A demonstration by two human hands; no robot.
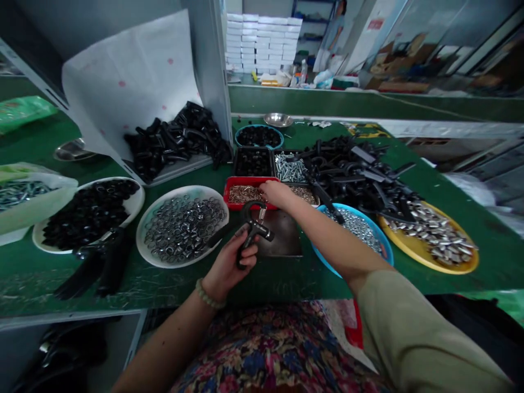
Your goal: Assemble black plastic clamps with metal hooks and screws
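Observation:
My left hand (234,261) is closed round a black hand grip strengthener (258,230) with a curved hook end and a small coil spring. It is held above a dark metal plate (282,240) on the bench. My right hand (273,192) reaches into a red tray (226,197) of small brass-coloured parts (245,194). Its fingers are drawn together at the parts; what they pinch, if anything, is too small to make out. Beside the left hand lies a white plate (141,240) of metal rings (180,226).
Right of me are a blue basin (387,254) of small silver parts, a yellow tray (470,267) of metal cylinders, and piled black grip strengtheners (356,174). Screws (290,166) lie behind the red tray. At left sit black parts (90,210) and another grip strengthener (98,262).

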